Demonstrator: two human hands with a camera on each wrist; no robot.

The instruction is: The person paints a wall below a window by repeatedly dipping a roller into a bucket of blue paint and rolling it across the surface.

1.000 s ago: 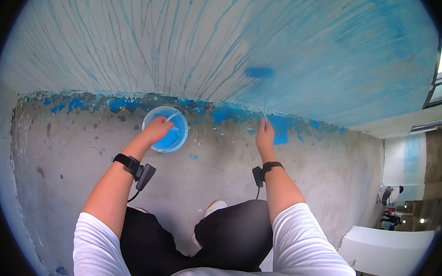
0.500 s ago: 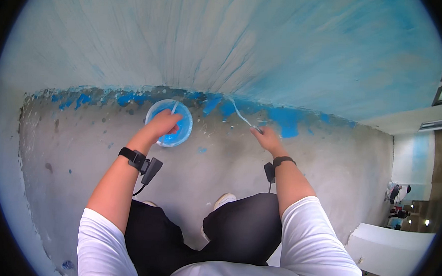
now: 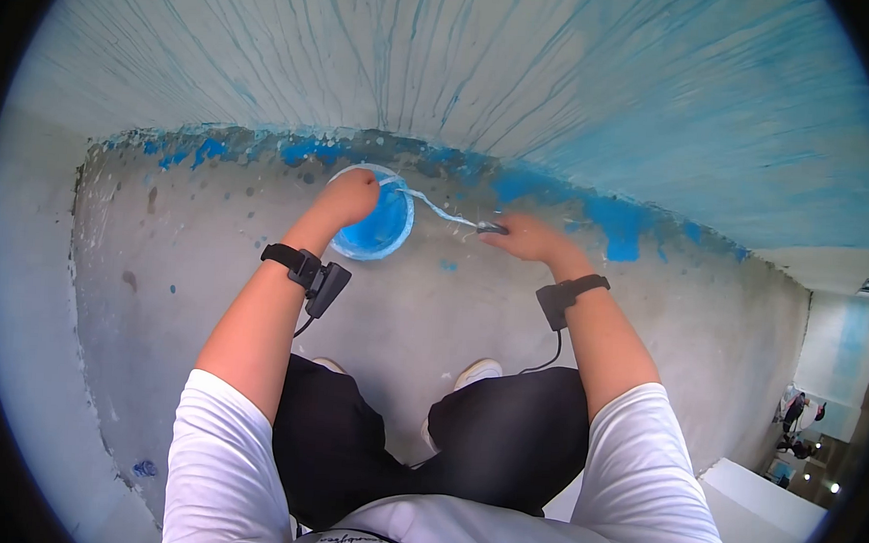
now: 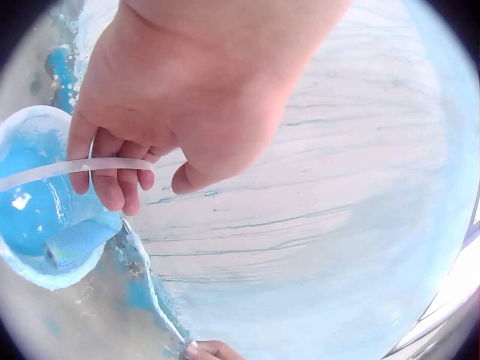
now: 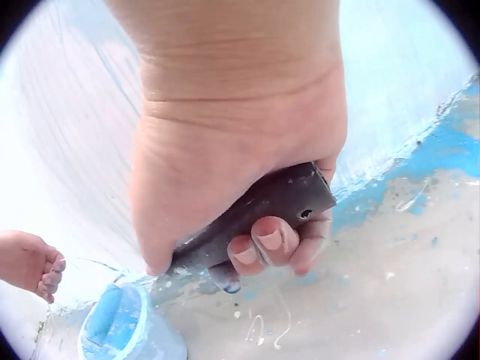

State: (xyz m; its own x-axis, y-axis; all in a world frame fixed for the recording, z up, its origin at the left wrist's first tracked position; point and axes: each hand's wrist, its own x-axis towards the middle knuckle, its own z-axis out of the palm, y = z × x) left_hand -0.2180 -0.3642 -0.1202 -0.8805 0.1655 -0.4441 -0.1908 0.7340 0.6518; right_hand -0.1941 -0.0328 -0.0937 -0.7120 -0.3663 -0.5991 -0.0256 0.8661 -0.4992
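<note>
A small pale bucket (image 3: 376,231) of blue paint stands on the concrete floor at the foot of the wall. My left hand (image 3: 349,196) hangs over it, fingers curled round its thin white bail handle (image 4: 71,166). My right hand (image 3: 518,237) grips the dark handle (image 5: 259,211) of a paint roller. The roller's wire frame (image 3: 436,209) reaches left into the bucket, where the blue roller sleeve (image 4: 77,241) lies in the paint. From the right wrist the bucket (image 5: 133,328) shows at the lower left, with the left hand (image 5: 31,262) beside it.
The wall (image 3: 484,68) ahead carries blue streaks and runs, denser toward the right. Blue splashes line the floor edge (image 3: 614,227). My shoes (image 3: 473,374) and dark trousers fill the near floor. A white ledge (image 3: 766,500) and distant people (image 3: 798,414) sit far right.
The roller has come off the wall and swung down and left into the bucket, my right hand with it. My left hand has stayed on the bucket's handle.
</note>
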